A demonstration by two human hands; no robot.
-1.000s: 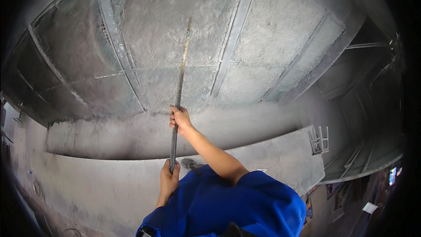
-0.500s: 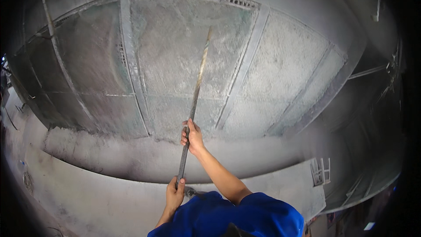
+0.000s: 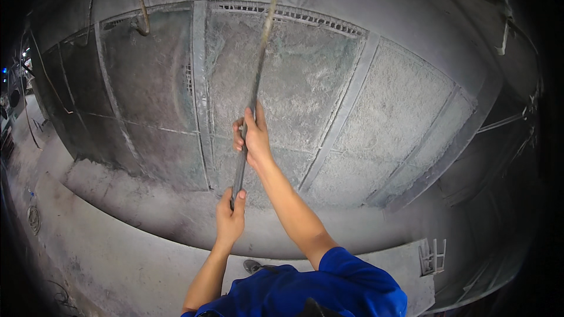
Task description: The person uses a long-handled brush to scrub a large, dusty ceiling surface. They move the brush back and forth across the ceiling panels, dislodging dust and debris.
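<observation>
A long, thin metal pole (image 3: 264,38), dark at the lower part and rusty tan toward the top, slants up in front of me. My left hand (image 3: 230,220) is wrapped round its lower end, the thumb along the shaft. Higher up, my right hand (image 3: 256,140) grips the same shaft with its fingers curled about it. The pole's far end reaches past the top edge of a large grey panel (image 3: 282,91) with a rough, fibrous, dusty surface. Whether the pole touches that surface, I cannot tell.
Raised ribs (image 3: 346,105) divide the panelled wall. A hooked rod (image 3: 140,0) hangs at the upper left. A pale curved ledge (image 3: 135,252) runs below, with a small metal frame (image 3: 433,258) at its right end. A coiled cable (image 3: 34,220) lies far left; my shoe (image 3: 252,266) shows below.
Both hands and the pole have moved up and slightly left in view, and the pole's far end now rises above the panel's top edge. The view has shifted somewhat too.
</observation>
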